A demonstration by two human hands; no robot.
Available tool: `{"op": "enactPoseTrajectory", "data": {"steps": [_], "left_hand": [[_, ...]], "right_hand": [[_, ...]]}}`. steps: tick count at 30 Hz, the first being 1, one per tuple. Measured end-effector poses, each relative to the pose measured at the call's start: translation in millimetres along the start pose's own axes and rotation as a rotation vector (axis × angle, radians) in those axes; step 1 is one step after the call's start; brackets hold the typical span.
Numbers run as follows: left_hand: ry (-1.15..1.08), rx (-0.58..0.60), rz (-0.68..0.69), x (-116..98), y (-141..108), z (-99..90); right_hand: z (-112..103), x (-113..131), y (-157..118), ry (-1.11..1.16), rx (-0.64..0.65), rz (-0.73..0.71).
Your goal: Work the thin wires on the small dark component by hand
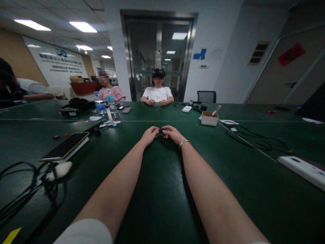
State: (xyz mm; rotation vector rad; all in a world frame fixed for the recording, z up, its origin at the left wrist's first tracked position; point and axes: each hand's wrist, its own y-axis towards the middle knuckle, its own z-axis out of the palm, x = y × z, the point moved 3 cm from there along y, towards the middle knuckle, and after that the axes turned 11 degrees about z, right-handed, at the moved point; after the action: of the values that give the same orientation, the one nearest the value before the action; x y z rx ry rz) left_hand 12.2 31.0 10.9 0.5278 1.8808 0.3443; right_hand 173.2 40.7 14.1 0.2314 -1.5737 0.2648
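On the wall beyond the worktop's far left corner hangs a white sign (pixel 63 64) with a blue emblem and rows of characters, too blurred to read with certainty. A red paper (pixel 291 54) on the door beyond the right side bears dark marks that cannot be made out. Near the far edge, left of the middle, two water bottles (pixel 111 99) carry bluish labels; their brand is not legible.

Over the middle of the green worktop (pixel 157 203), on the near side of its long crosswise seam, the left hand (pixel 149 136) and the right hand (pixel 175 135) come together at a small black object (pixel 161 130). It sits between the two sets of fingertips, the left fingers pinching its left end and the right thumb and fingers pinching its right. The fingers hide much of it, and I cannot tell whether it touches the worktop. A bracelet (pixel 184 144) circles the right wrist.

Toward the left side, a phone (pixel 66 146) rests on a white box, with a tangle of black cable (pixel 52 189) nearer. A white power strip (pixel 303 169) lies by the right side. At the far edge, a person in a white shirt (pixel 157 93) sits facing this way.
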Motion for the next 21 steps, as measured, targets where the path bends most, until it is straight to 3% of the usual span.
{"op": "enactPoseTrajectory", "data": {"steps": [21], "left_hand": [[0.02,-0.002,-0.002,1.0,1.2,-0.2]], "right_hand": [[-0.5,-2.2,3.1,0.027,-0.007,0.001]]}}
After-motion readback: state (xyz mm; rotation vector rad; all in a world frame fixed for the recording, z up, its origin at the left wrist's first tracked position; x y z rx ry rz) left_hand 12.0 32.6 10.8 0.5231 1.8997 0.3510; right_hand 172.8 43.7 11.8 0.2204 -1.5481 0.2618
